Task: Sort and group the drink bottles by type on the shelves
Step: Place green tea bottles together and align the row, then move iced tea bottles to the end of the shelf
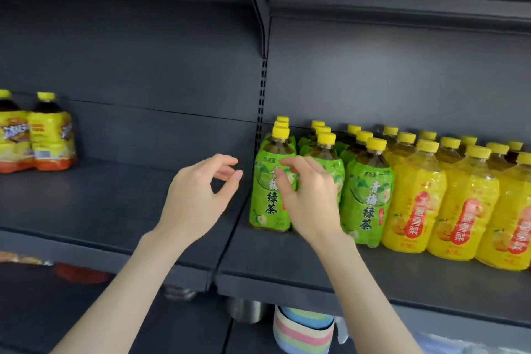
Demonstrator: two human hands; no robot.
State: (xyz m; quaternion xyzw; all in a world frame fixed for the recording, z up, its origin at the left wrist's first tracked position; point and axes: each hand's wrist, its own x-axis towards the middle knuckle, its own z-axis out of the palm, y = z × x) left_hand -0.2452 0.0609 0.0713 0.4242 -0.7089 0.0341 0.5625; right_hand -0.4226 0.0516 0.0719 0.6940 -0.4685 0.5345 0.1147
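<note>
Green-labelled tea bottles [369,198] stand grouped just right of the slotted upright [261,95], apparently being aligned: left hand [201,195] empty beside it, right hand [309,201] curled at the front bottle [267,204], grasp undeterminable; next needs a firm hold.

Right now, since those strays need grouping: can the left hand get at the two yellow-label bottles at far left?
Probably yes: the left hand holds nothing, and only bare shelf lies between it and the yellow-label bottles, though it's a stretch.
</note>
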